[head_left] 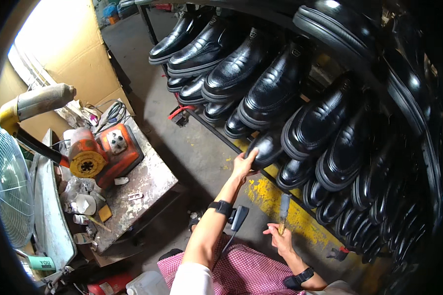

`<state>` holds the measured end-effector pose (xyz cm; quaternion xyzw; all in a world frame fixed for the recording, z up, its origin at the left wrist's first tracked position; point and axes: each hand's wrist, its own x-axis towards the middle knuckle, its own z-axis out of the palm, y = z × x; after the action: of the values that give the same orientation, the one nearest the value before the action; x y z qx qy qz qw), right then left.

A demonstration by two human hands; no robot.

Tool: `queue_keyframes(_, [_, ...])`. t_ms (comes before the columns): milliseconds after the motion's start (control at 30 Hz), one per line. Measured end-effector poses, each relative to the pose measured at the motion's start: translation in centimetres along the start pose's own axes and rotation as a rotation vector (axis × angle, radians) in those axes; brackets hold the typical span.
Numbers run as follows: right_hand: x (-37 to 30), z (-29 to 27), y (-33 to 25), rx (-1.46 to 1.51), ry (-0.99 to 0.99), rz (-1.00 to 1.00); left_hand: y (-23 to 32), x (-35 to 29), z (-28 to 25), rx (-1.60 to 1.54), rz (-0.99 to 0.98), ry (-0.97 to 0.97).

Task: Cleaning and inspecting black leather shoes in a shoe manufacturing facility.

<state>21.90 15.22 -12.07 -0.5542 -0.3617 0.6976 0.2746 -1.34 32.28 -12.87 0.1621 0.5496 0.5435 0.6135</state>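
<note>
My left hand [244, 166] reaches to the lower row of the rack and grips the toe of a black leather shoe [267, 147], thumb on top and the fingers partly hidden below it. Lower and to the right, my right hand [280, 239] is closed around the yellowish handle of a slim brush-like tool [284, 206], its grey head pointing up toward the rack. One finger sticks out to the side. The tool is apart from the shoe in my left hand. Larger black shoes [275, 83] stand in the row above, toes toward me.
A metal rack [214, 129] with several tiers of shoes fills the right. At left, a stained worktable [150, 179] carries an orange machine [118, 147], a glue-coloured sponge [105, 213] and clutter. A fan [12, 187] stands beyond it. Yellow paint [266, 196] marks the floor.
</note>
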Motion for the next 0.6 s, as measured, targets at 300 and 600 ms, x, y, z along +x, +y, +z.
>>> queue_keyframes(300, [0.5,-1.0,-0.8,-0.331,0.114,-0.014,3.0,9.5,0.6,-0.071,0.037,0.335])
queue_keyframes(600, [0.5,1.1,-0.4,-0.340,-0.001,-0.052,1.6,6.0,-4.9,-0.213,0.096,0.237])
